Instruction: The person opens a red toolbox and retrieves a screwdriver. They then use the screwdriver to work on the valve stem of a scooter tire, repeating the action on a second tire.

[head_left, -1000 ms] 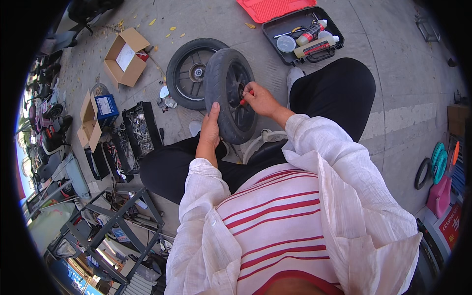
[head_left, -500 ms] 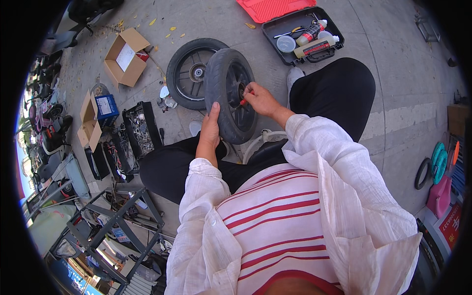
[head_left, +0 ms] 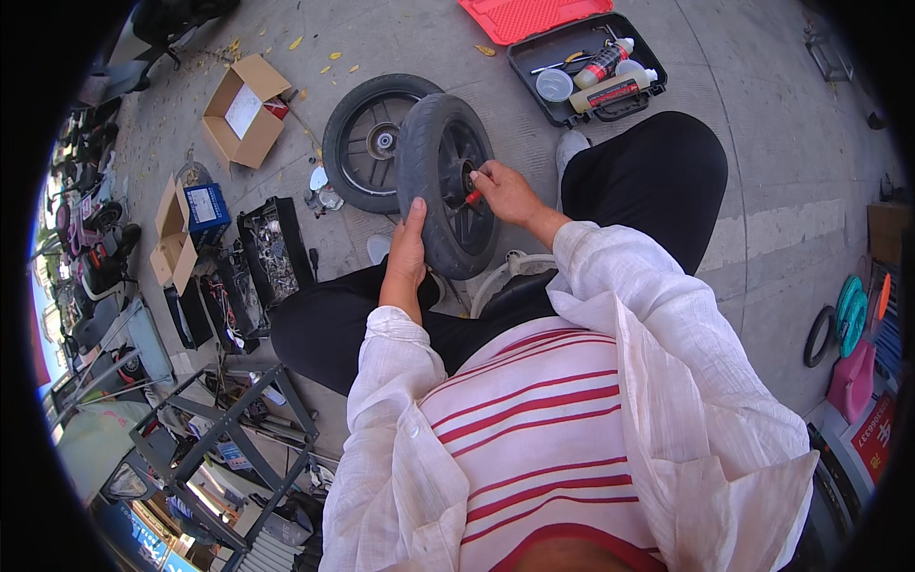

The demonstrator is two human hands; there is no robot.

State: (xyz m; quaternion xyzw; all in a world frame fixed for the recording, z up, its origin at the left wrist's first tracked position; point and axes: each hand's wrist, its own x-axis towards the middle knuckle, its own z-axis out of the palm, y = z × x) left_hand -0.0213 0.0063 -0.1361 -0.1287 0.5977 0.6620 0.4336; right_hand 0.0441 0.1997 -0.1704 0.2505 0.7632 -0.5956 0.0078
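A black spoked wheel with its tyre (head_left: 426, 186) stands tilted upright between my knees. My left hand (head_left: 410, 250) grips the tyre's near left side, thumb on the tread. At the hub my right hand (head_left: 510, 194) is closed on a small red-handled tool (head_left: 474, 197); its tip is hidden, so I cannot tell its kind. Behind, a second wheel (head_left: 357, 174) lies flat on the concrete, its hub and bearing facing up, partly covered by the first.
An open black toolbox (head_left: 562, 108) with a red lid holds bottles and tubs, at the far right. To the left lie a cardboard box (head_left: 246, 143), a blue box (head_left: 207, 212) and a black tray (head_left: 250, 229) of small metal parts. A metal frame (head_left: 229, 424) stands lower left.
My right hand and the red-handled tool have shifted very slightly at the hub. The left hand and both wheels look unchanged.
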